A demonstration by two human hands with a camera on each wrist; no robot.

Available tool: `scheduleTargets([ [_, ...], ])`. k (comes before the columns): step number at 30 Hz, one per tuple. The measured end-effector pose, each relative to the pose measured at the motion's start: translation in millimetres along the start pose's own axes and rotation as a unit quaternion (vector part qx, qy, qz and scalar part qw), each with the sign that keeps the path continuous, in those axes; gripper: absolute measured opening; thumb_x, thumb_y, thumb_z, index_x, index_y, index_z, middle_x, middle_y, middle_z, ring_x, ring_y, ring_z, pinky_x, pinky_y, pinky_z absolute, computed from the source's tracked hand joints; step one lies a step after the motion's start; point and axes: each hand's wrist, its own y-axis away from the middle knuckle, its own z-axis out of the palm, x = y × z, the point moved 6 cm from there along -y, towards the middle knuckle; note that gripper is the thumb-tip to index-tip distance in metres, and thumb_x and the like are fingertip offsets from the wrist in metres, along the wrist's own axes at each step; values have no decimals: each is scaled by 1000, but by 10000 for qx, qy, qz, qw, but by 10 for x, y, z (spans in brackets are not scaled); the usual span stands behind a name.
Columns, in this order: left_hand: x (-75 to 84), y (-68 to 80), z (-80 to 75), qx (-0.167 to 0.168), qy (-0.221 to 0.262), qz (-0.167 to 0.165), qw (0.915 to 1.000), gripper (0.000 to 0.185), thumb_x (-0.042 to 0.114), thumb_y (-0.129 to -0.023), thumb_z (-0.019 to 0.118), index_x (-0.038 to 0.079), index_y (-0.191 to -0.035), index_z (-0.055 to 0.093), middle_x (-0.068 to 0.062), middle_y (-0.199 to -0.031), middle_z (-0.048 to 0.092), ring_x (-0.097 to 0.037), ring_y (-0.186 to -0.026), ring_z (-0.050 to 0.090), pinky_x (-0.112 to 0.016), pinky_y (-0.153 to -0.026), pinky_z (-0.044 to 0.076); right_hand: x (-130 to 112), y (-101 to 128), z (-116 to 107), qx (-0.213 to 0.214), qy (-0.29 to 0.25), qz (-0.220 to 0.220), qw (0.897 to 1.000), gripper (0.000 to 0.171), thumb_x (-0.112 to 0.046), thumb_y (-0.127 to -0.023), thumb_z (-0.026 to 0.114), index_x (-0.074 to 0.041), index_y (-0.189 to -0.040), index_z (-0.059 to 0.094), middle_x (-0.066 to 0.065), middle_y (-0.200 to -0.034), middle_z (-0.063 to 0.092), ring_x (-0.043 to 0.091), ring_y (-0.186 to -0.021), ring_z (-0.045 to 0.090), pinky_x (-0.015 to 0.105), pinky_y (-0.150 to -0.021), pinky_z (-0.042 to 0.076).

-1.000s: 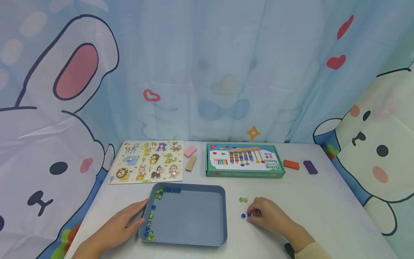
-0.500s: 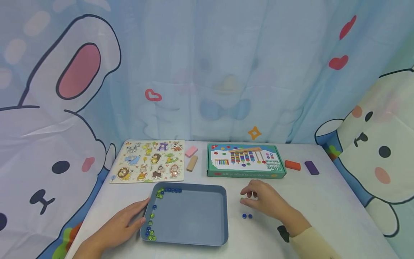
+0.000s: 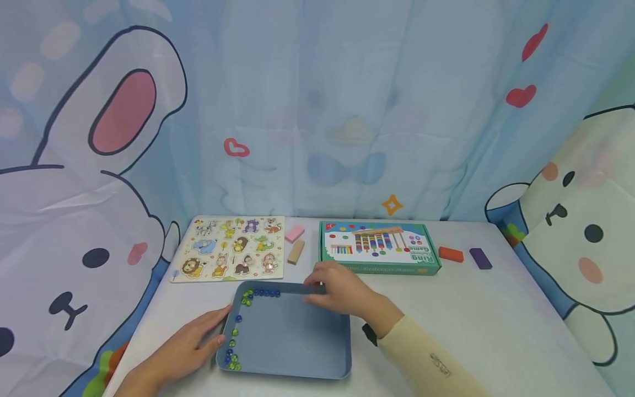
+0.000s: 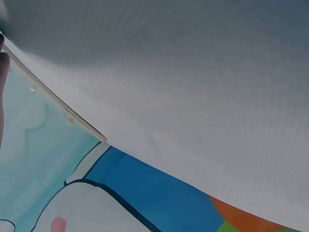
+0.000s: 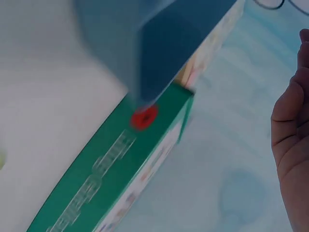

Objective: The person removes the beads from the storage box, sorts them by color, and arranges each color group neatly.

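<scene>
A grey-blue tray (image 3: 292,344) lies at the table's front. Along its left side sit yellow-green marbles (image 3: 235,332) and blue marbles (image 3: 229,353); a row of blue marbles (image 3: 268,293) runs along the back wall. My left hand (image 3: 190,344) touches the tray's left rim with extended fingers, its thumb near the front left. My right hand (image 3: 342,289) is over the tray's back right part, thumb and index finger apart and nothing visible between them. A blurred green marble (image 5: 1,158) shows at the right wrist view's edge. My right arm hides the blue pair on the table.
Behind the tray stand an animal puzzle board (image 3: 228,248) and a green game box (image 3: 379,248). Pink (image 3: 295,234), tan wooden (image 3: 296,251), orange (image 3: 451,254) and purple blocks (image 3: 480,258) lie near them. A printed curtain (image 3: 347,110) hangs behind the table.
My right hand has left the blue marbles on the table, passed over the green pair, and moved left above the tray. My left hand has stayed at the tray's rim.
</scene>
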Motion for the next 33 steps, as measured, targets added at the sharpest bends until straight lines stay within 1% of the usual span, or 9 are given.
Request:
scheduleTargets([
  [2,-5,2,7,0,-2,-18,10000,68,58,-106,50,26,-164,37,-7,-162,50,-36,-149,48,-62,-120,42,-131,-120,100,-177,0,-145,9997,27,-39,-91,82,-19,-108,82,-8,-91,67,10,-86,60,18,-73,52],
  [5,-13,3,18,-1,-20,-49,10000,68,58,-106,51,26,-164,37,-7,-162,50,-36,-149,48,-62,-120,42,-306,-272,269,-438,16,-362,9984,27,-40,-92,81,-19,-109,82,-6,-94,69,6,-87,57,17,-74,52],
  [7,-6,3,21,-15,17,-47,10000,68,58,-106,51,25,-164,38,-7,-161,50,-37,-149,48,-63,-120,42,-405,-348,385,-614,66,-470,9970,27,-41,-93,81,-21,-110,82,-7,-94,69,2,-86,54,15,-74,50],
  [10,16,6,14,-21,82,5,10000,67,56,-106,52,24,-164,38,-8,-161,50,-37,-149,48,-63,-119,42,-541,-426,543,-726,196,-782,9941,28,-43,-93,80,-22,-112,82,-11,-93,66,-1,-85,52,12,-72,48],
  [15,3,-2,12,-13,68,18,10000,67,57,-106,52,26,-164,38,-6,-162,50,-36,-149,48,-63,-119,42,-739,-511,737,-940,296,-1166,9883,28,-43,-92,81,-23,-111,81,-14,-91,64,-3,-83,50,9,-70,44],
  [19,-6,-9,0,-13,31,-8,10000,67,57,-106,52,26,-164,38,-6,-161,50,-36,-149,48,-62,-119,42,-838,-566,893,-1190,219,-1362,9833,28,-42,-92,81,-23,-112,82,-14,-93,67,-5,-82,50,7,-70,44],
  [22,7,-10,-23,48,-19,9,10000,67,57,-106,52,26,-163,39,-6,-160,51,-35,-148,50,-62,-119,43,-891,-596,1012,-1320,320,-1510,9792,28,-42,-92,81,-23,-113,81,-15,-93,67,-6,-80,50,5,-70,43],
  [29,19,-4,1,118,-107,197,9997,66,56,-107,49,21,-163,40,-8,-159,53,-35,-146,52,-61,-117,45,-1030,-612,1205,-1657,761,-1781,9670,25,-42,-90,83,-27,-110,82,-17,-95,69,-8,-79,50,4,-69,41],
  [33,15,2,-5,123,-170,196,9996,67,58,-107,49,21,-162,41,-8,-158,53,-35,-146,52,-61,-116,46,-1070,-614,1287,-1891,847,-1765,9622,22,-42,-89,84,-29,-107,81,-19,-95,69,-9,-81,53,5,-72,43],
])
